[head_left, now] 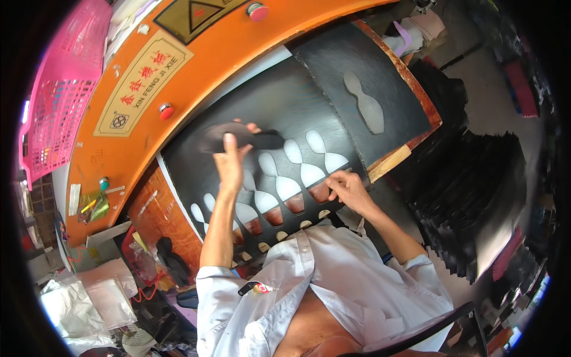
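My left hand [229,169] grips a dark, sole-shaped piece [217,138], thumb on top, above a black sheet [285,95]. Motion blurs the piece, so whether it is one layer or several cannot be made out. A row of sole-shaped cut-outs runs along the sheet's near side, including one cut-out [288,188] between my hands. White surface shows through their upper parts and reddish-brown through the lower parts. My right hand [351,191] is closed at the sheet's near right edge, by the rightmost cut-outs, its fingertips pinched on the sheet.
An orange machine beam [196,65] with red buttons spans the far side. On the right, a dark board [386,77] bears a grey sole-shaped outline [364,102]. Black sheet material [464,196] is heaped beyond it. A pink basket [62,89] stands far left, above plastic bags [89,297].
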`<act>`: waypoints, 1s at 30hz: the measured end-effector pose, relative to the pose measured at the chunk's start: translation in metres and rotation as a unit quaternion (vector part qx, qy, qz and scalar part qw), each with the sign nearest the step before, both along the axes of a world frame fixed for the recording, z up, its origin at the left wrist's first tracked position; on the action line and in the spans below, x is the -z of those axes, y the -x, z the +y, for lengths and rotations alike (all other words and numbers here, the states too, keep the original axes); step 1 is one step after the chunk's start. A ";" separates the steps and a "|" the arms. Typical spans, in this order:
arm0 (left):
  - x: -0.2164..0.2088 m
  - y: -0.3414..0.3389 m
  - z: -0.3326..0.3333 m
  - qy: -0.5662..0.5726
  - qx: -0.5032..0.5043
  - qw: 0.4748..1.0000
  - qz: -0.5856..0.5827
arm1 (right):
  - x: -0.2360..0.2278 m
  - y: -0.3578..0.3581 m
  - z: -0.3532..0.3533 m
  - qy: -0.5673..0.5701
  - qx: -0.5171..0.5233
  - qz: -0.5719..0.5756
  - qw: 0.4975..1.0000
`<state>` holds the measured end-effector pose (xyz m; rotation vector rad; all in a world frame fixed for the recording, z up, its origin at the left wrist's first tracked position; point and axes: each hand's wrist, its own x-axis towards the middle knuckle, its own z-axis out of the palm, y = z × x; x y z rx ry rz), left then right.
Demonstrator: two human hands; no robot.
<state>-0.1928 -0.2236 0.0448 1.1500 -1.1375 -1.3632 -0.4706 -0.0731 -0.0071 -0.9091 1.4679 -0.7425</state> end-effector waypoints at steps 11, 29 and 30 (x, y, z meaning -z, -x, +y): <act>0.021 -0.041 0.126 0.343 0.114 0.863 -0.353 | -0.027 -0.136 -0.062 -0.109 0.008 -0.267 0.958; 0.064 -0.207 0.212 -0.063 -0.391 0.912 -0.107 | 0.004 -0.412 -0.067 0.026 -0.244 -0.251 0.936; 0.070 -0.222 0.213 -0.037 -0.402 0.914 -0.039 | 0.003 -0.419 -0.069 0.054 -0.279 -0.195 0.939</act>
